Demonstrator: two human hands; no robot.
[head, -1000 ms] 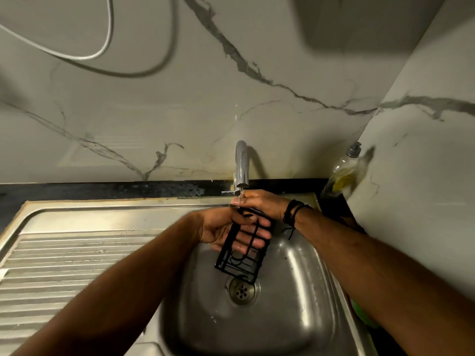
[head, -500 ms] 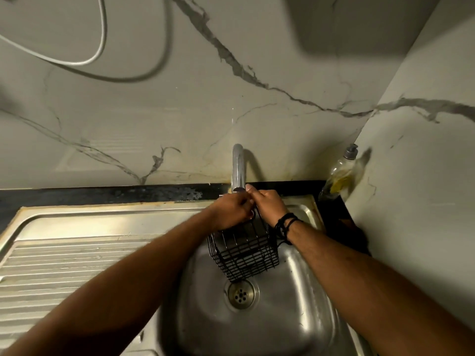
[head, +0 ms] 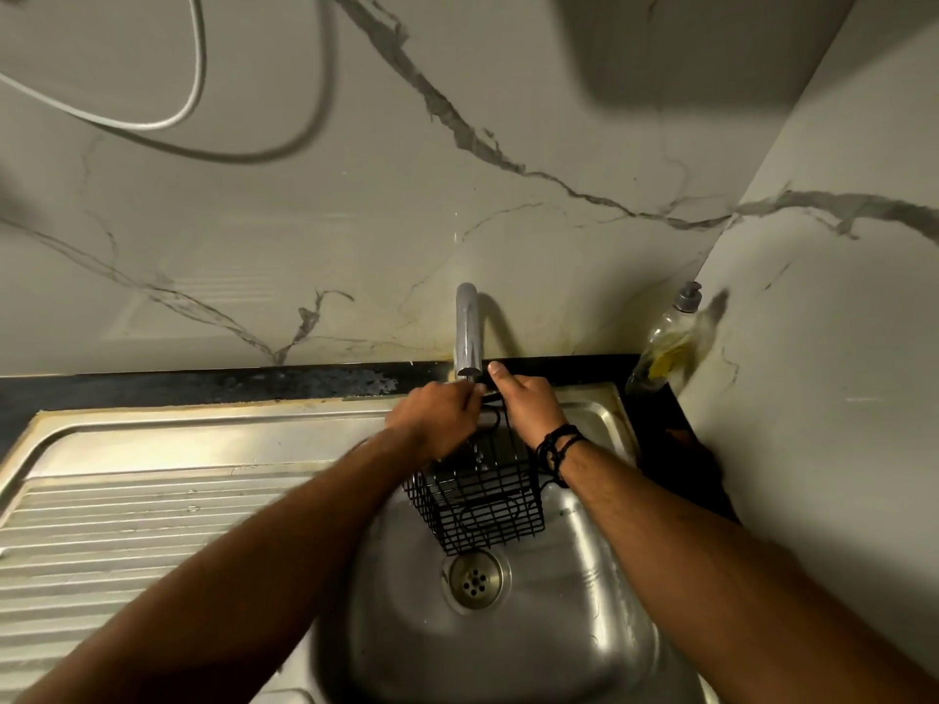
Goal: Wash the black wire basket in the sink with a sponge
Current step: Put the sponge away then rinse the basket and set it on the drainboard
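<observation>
The black wire basket [head: 482, 500] hangs upright over the steel sink bowl [head: 599, 591], just above the drain [head: 475, 576]. My left hand [head: 437, 419] and my right hand [head: 531, 403] both grip its top rim, side by side, directly beneath the spout of the chrome tap [head: 468, 330]. A little water shows inside the basket. My right wrist wears black bands. No sponge is in sight.
A ribbed steel draining board [head: 127, 541] lies left of the bowl. A clear soap bottle [head: 670, 337] with a grey pump stands in the back right corner against the marble wall. A white cable [head: 167, 114] hangs on the wall above.
The basket has been turned from tilted sideways to upright, and both hands have shifted up to its top rim under the spout. Over the last half second it barely moved.
</observation>
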